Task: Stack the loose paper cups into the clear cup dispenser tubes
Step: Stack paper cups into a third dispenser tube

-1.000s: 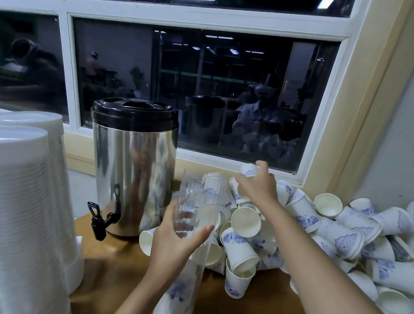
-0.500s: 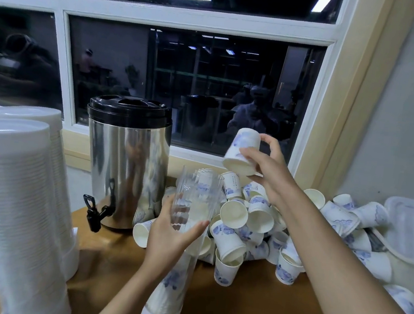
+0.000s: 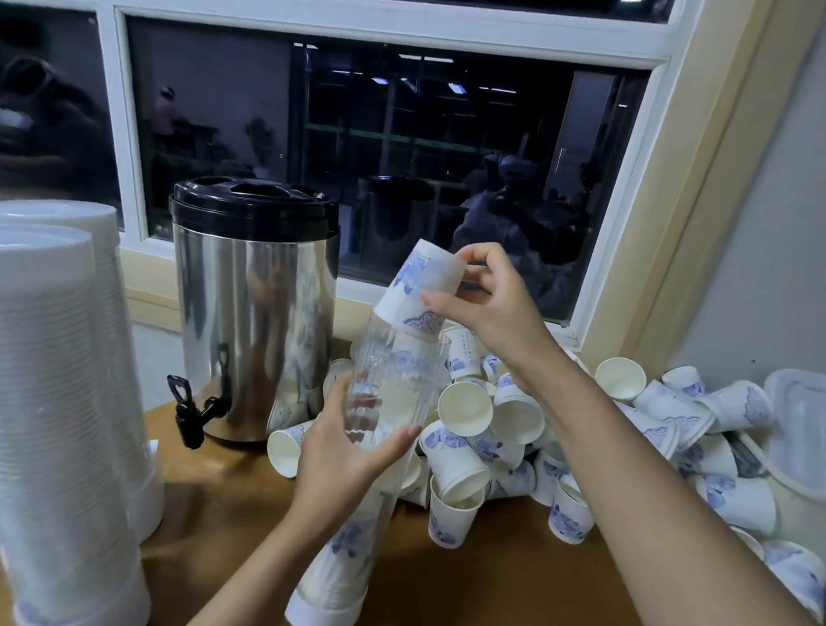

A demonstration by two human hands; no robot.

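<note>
Paper cups, white with a blue print, fill the lower part of a clear ribbed dispenser tube that stands nearest on the brown table. Its white end cap rests on the tabletop, and the tube leans away, so its open mouth points up toward the window.

The left hand grips the tube about halfway up, coming in from the left. The thumb lies across the front wall, and the other fingers curl round the back, showing faintly through the plastic.

At the mouth of the tube, the right hand pinches one paper cup. The cup is upside down and tilted, with its rim at the top edge of the tube and its bottom raised toward the upper right. The thumb presses the side of the cup nearest the camera, and the forefinger hooks over the far side near the cup's bottom. The right forearm reaches in from the lower right, above the table.

Just behind the tube and under that forearm lies a heap of loose cups, lying every way and spreading right along the wall to a white plastic container.

Tall stacks of white lids stand at the left edge. Behind them, a steel drinks urn with a black lid and tap stands before the dark window.
</note>
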